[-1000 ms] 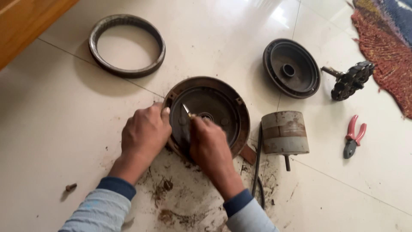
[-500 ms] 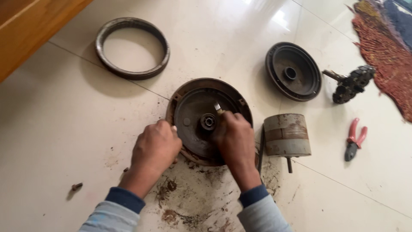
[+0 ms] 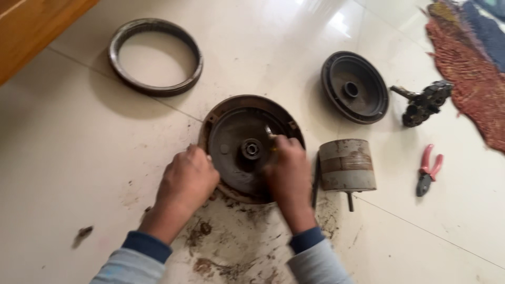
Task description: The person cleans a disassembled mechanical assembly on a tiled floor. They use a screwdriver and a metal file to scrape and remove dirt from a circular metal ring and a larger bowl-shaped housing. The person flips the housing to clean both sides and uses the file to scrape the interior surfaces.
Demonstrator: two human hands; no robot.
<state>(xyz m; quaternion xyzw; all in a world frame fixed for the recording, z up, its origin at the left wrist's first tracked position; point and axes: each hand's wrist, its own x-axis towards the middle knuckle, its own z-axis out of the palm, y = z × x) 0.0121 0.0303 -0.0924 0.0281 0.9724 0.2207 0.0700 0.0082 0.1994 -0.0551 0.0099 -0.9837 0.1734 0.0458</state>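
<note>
A round, rusty metal motor cover with a central hub lies on the tiled floor. My left hand rests on its left rim, fingers curled against the edge. Over the cover's right side, my right hand grips a thin metal tool whose tip shows just above my fingers, close to the hub. Dirt and grease smear the floor just below the cover.
A grey cylindrical rotor with a shaft lies right of my right hand. A second dark round cover, a black toothed part, red-handled pliers, a metal ring, a woven mat and wooden furniture lie around.
My right hand has moved from the cover's middle to its right side, uncovering the hub. The left hand slid down along the left rim.
</note>
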